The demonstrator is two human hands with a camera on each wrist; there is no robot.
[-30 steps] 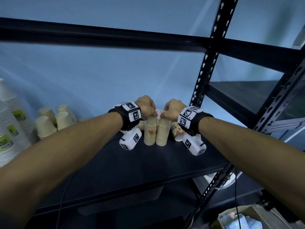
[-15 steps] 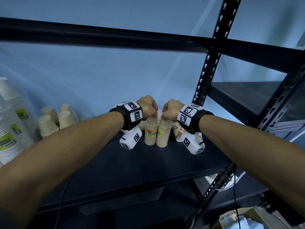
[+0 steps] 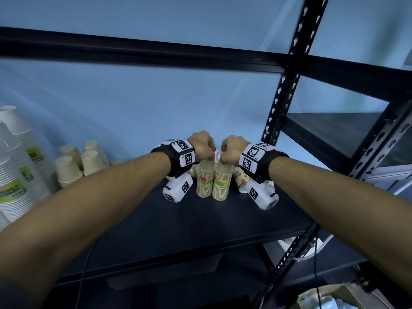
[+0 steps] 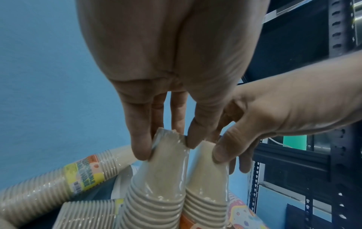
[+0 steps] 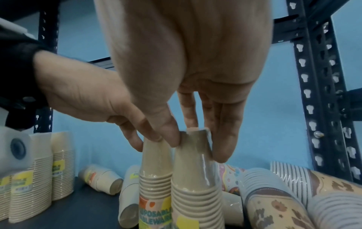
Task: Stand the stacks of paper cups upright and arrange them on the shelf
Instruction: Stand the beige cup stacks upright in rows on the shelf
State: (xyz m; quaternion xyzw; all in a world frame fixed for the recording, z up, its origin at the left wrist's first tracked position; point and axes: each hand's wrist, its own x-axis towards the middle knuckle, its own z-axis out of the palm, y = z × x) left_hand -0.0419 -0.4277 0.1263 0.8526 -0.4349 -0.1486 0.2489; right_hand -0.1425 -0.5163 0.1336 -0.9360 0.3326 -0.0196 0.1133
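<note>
Two beige wrapped stacks of paper cups stand upright side by side on the dark shelf (image 3: 200,221). My left hand (image 3: 204,146) pinches the top of the left stack (image 3: 205,182) between thumb and fingers. The left wrist view shows this grip, with the left hand (image 4: 168,144) on the left stack (image 4: 156,186). My right hand (image 3: 231,148) pinches the top of the right stack (image 3: 220,185). In the right wrist view the right hand (image 5: 197,145) holds the right stack (image 5: 195,193). The stacks' sides touch.
Beige stacks (image 4: 58,186) lie on their sides behind at the left. Patterned stacks (image 5: 274,204) lie at the right, near the perforated post (image 3: 281,103). Upright beige stacks (image 3: 66,168) and tall white ones (image 3: 13,175) stand far left. A beam (image 3: 156,52) runs overhead.
Both hands keep their pinch on the stack tops and the stacks stay upright in nearly the same place. Only the view has shifted slightly.
</note>
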